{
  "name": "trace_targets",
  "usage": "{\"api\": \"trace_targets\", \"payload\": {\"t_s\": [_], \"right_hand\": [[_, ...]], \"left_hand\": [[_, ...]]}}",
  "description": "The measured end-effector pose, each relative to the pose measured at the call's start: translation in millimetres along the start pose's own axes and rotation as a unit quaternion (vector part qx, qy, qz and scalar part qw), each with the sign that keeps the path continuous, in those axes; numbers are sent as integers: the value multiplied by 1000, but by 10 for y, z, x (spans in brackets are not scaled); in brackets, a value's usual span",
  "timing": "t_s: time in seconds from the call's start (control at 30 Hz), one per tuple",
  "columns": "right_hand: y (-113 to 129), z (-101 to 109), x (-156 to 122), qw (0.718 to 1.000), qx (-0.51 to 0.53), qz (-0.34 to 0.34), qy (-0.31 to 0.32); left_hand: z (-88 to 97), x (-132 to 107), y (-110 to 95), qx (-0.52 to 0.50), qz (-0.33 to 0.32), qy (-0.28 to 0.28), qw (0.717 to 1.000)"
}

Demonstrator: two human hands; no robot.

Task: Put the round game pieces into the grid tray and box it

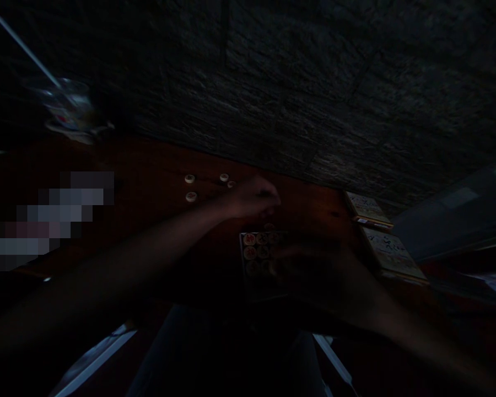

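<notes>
My left hand [258,198] reaches over the table with its fingers curled closed. Whatever it may hold is hidden. Below it lies a shallow box [243,264] with round xiangqi pieces in rows, among them a red-marked piece [250,239]. A single piece [269,226] is at the box's far edge, near my left hand. Over the right part of the box is my right hand [318,270], in deep shadow, with its fingers stretched out and apart over the pieces. Left of my left hand, several loose pieces lie on the wood, such as one xiangqi piece [191,196].
The wooden table [149,165] runs along a stone wall [252,94]. A plastic cup with a straw [68,105] stands at the far left. On the right lie two flat printed boxes, a farther box [367,208] and a nearer box [392,253]. The light is very dim.
</notes>
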State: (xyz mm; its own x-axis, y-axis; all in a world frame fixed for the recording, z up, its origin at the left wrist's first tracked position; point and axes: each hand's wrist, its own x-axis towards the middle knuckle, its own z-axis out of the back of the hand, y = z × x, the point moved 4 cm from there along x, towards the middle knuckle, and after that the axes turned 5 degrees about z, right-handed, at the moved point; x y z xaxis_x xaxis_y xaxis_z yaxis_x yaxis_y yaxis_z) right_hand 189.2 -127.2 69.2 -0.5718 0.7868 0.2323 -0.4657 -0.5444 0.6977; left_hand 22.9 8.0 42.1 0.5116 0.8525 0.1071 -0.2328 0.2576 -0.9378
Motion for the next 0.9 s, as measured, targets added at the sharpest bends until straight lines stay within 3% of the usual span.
{"api": "trace_targets", "payload": {"t_s": [0.23, 0.57, 0.7, 0.9], "right_hand": [[-18, -258, -71, 998, 39, 20, 44], [-57, -312, -89, 997, 2, 28, 74], [39, -252, -160, 986, -90, 76, 115], [197, -252, -207, 940, -249, 162, 169]], "left_hand": [[-24, 13, 27, 3, 14, -13, 1000], [-25, 11, 15, 13, 10, -4, 1000], [-23, 6, 2, 22, 16, 0, 1000], [-22, -1, -8, 42, 35, 6, 998]]}}
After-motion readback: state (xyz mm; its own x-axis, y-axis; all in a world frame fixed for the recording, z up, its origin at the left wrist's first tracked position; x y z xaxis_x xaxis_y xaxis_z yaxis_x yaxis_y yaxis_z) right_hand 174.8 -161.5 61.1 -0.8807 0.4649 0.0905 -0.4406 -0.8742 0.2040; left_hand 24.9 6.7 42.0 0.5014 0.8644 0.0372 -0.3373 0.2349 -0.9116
